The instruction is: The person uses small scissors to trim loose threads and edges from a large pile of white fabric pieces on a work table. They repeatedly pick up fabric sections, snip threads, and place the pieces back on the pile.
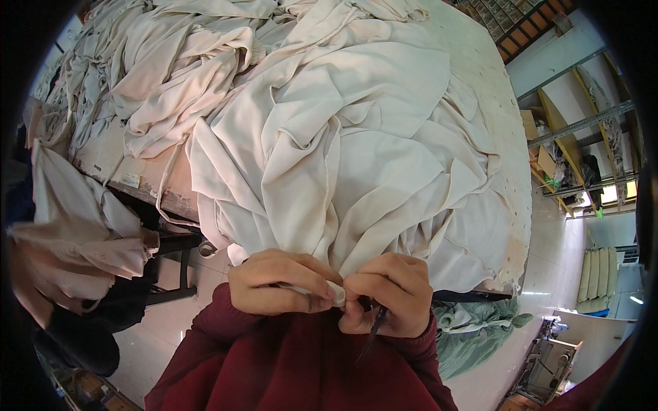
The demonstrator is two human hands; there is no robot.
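Observation:
My left hand (282, 282) pinches a rolled edge of cream cloth (336, 295) between thumb and fingers, close in front of my body. Right beside it, the fingertips of my right hand (390, 293) meet that same edge. A thin dark object (378, 329) with a pointed end hangs down out of my right fist; its upper part is hidden by the fingers, and I cannot tell what it is. From my hands the large cream fabric piece (380, 154) spreads in loose folds over the table.
More crumpled cream garments (169, 77) cover the worn tabletop (493, 77) at the far left. On the left, a person's arm (31, 287) is beside a cream cloth (87, 226). A green plastic bag (473, 334) lies on the floor at right, below metal shelving (581, 123).

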